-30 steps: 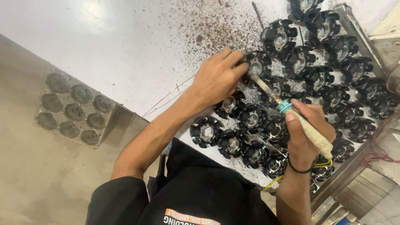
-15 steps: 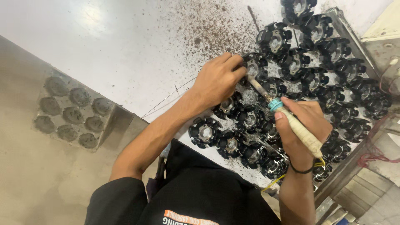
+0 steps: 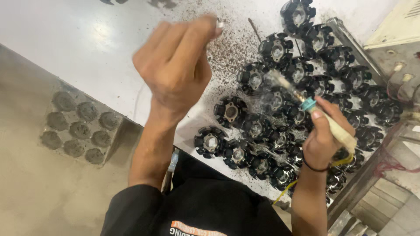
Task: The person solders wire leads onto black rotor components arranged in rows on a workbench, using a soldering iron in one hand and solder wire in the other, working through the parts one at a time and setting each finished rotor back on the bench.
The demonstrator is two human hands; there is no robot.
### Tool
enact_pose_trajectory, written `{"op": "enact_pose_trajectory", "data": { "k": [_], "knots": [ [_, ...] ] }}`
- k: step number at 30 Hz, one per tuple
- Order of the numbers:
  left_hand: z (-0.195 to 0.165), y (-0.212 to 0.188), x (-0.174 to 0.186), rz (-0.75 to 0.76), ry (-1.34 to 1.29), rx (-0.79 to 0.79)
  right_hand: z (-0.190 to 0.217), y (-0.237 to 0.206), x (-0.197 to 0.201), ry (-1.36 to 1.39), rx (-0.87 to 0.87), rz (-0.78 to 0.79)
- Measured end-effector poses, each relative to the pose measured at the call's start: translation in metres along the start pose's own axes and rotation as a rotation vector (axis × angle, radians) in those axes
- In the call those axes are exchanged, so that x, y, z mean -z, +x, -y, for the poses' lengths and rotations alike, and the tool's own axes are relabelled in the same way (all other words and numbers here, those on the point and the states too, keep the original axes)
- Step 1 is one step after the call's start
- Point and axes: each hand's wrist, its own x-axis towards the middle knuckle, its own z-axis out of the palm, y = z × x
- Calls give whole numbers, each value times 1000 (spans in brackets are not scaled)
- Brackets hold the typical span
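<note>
The person wears a black short-sleeved shirt (image 3: 205, 209) with an orange-and-white printed patch, and a thin black wristband (image 3: 316, 168).

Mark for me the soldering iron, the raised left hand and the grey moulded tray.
soldering iron (image 3: 337, 129), head view, on its pale handle.
left hand (image 3: 175, 65), head view, on the back of the hand.
grey moulded tray (image 3: 81, 129), head view, on a round hollow near its middle.

This is a small workshop, shown by the dozens of black round motor parts (image 3: 231, 111) crowded on a white workbench (image 3: 78, 52) speckled with dark debris, a soldering iron (image 3: 326, 120) in use, loose wires (image 3: 387, 164) and a bare concrete floor (image 3: 26, 192).
</note>
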Motion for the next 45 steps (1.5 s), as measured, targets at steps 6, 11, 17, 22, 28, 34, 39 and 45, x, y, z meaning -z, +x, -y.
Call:
{"op": "enact_pose_trajectory", "data": {
  "k": [6,11,17,22,28,34,39,45],
  "knots": [
    [-9,-1,-101,286,-71,-73,-36,30,-4,-122,92,9],
    [6,-79,-152,451,-204,112,-32,38,-5,-162,71,80],
    [8,-86,-157,511,-186,63,-25,44,-11,-128,-6,106],
    [5,-87,-160,557,-207,56,-9,53,-12,-217,17,159],
    [2,-92,-166,573,-168,56,3,65,-16,-150,-119,103],
    [0,-87,-163,570,-162,34,-2,65,-21,-2,-138,48],
    [-2,-86,-162,574,-191,52,0,61,-11,-272,7,165],
    [-3,-89,-161,568,-191,62,0,55,-11,-365,208,212]
  ]
}}
